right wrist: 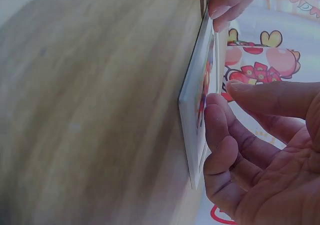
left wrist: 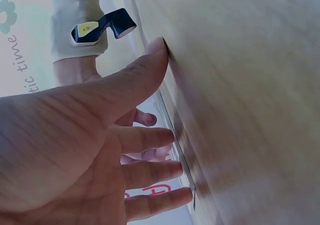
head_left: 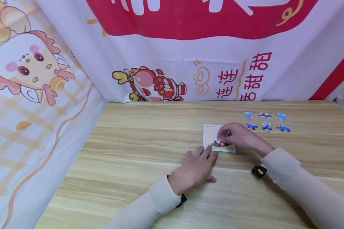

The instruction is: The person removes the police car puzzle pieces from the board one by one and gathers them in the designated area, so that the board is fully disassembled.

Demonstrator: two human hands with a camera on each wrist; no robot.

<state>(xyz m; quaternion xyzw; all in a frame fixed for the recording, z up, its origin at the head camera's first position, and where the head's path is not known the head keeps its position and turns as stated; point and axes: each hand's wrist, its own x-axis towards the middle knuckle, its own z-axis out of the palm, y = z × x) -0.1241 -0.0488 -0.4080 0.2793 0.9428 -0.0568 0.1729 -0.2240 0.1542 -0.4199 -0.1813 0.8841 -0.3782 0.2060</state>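
In the head view, a white-framed puzzle board (head_left: 209, 129) lies on the table, with joined dark blue and red pieces (head_left: 225, 145) along its near edge. My right hand (head_left: 237, 136) is over the board, fingers curled, the fingertips at a small pale puzzle piece (head_left: 218, 140) by the joined ones. In the right wrist view the fingertips (right wrist: 216, 104) are close to the board's face, and the pinched piece itself is hidden. The left hand (head_left: 195, 168) lies spread on the table, its straight fingertips (left wrist: 167, 136) touching the board's near left edge.
Several loose blue puzzle pieces (head_left: 266, 126) lie in two rows on the table (head_left: 143, 127), right of and beyond the board. A printed cloth (head_left: 166, 51) hangs behind the table, and another (head_left: 40, 127) stands along its left side. Each wrist wears a black camera (head_left: 259, 171).
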